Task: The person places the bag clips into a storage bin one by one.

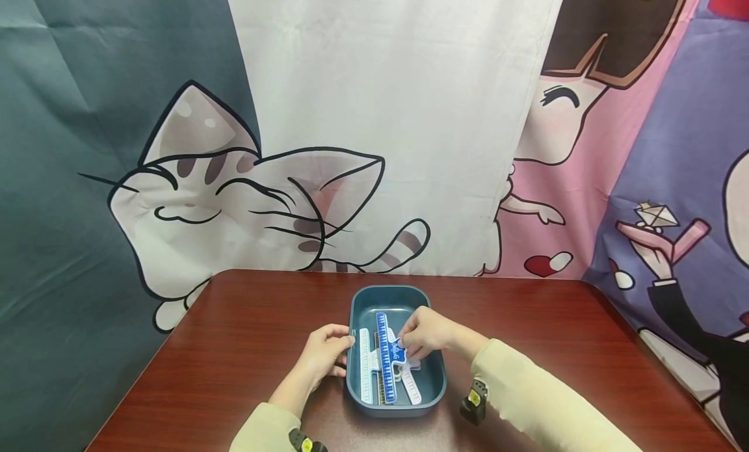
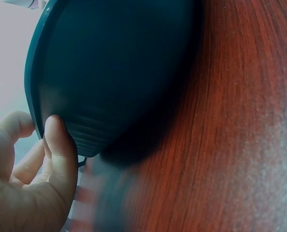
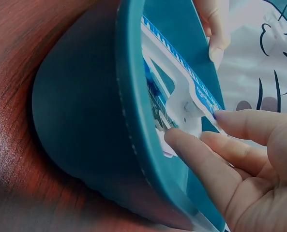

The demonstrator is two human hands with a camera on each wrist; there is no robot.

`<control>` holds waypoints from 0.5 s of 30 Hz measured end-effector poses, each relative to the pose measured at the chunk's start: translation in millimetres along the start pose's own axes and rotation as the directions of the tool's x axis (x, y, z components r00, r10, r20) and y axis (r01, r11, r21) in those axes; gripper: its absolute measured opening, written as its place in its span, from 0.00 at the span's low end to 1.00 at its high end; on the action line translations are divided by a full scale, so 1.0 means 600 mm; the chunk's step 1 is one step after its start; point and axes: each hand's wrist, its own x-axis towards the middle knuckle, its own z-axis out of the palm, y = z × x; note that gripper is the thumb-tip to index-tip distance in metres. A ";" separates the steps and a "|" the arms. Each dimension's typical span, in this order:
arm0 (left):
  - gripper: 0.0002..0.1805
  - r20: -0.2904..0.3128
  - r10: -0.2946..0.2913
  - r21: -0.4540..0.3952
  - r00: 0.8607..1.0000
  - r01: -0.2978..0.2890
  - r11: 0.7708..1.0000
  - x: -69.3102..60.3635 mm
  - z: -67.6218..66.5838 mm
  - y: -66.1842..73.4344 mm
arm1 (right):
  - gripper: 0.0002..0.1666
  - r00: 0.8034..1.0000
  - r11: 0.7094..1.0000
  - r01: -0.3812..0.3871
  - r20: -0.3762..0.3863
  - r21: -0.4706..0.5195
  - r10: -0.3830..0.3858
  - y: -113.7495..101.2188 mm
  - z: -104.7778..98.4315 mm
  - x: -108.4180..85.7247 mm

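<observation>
A dark teal plastic tub [image 1: 437, 390] with rounded corners stands on the table, several long plastic clips inside it. My left hand [image 1: 324, 351] pinches the tub's left rim; the left wrist view shows its fingers [image 2: 61, 150] against the outer wall. Inside the tub, my right hand [image 1: 426, 332] holds a blue clip [image 1: 384, 367] with a ruler-like edge by its handle side. In the right wrist view, thumb and fingers [image 3: 196, 159] are at the clip's white underside [image 3: 170, 63]. Beside it lie a white clip [image 1: 365, 367] and another pale clip [image 1: 411, 385], partly covered.
The reddish-brown wooden table [image 1: 263, 309] extends around the tub on all sides. Behind its far edge hangs a printed cloth [image 1: 398, 81] with a cartoon cat and figures. Dark bands are worn on both wrists, over pale sleeves [image 1: 538, 393].
</observation>
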 end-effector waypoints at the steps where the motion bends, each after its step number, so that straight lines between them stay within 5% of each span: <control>1: 0.21 0.000 -0.001 -0.001 1.000 0.001 1.000 0.000 0.000 0.000 | 0.08 1.000 1.000 0.001 0.000 -0.002 -0.001 -0.001 0.001 0.000; 15: 0.21 -0.003 -0.011 0.020 1.000 0.011 1.000 -0.006 0.002 0.006 | 0.06 1.000 0.999 -0.015 -0.014 -0.044 0.014 -0.004 0.016 0.001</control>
